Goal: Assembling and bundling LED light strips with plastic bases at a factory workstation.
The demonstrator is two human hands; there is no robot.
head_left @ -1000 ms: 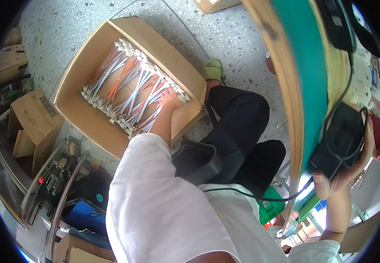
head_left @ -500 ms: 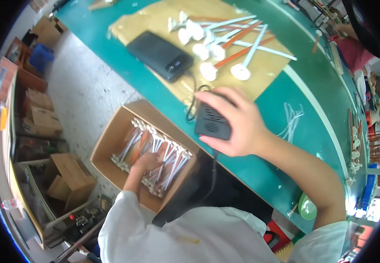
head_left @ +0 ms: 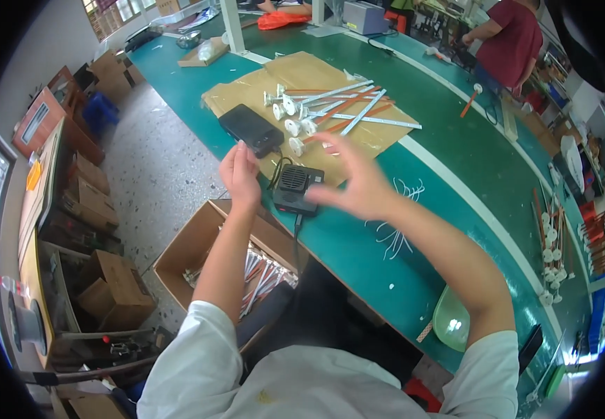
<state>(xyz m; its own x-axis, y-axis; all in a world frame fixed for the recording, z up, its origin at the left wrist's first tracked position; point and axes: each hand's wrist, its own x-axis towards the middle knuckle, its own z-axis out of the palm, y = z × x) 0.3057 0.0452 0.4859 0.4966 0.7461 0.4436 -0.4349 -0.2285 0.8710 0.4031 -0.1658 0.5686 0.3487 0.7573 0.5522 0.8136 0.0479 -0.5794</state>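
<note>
Vented box (head_left: 295, 185): black, squarish, slotted on top, cabled, lying near the edge of the green table (head_left: 337, 251).
Right hand (head_left: 362, 185): spread, thumb apart from fingers, blurred, overlapping the box; cannot tell if touching.
Left hand (head_left: 240, 174): curled, fingers together, beside the black slab (head_left: 249, 128); cannot tell if gripping anything.
Brown sheet (head_left: 309, 66): lying under the slab and loose orange and pale sticks (head_left: 358, 115) with white round ends.
Carton (head_left: 182, 262): open, below the table edge, holding similar sticks, partly blocked by the left forearm (head_left: 224, 265).
Farther out: thin white strands (head_left: 397, 241); across the table, 1 person in red (head_left: 510, 42).
</note>
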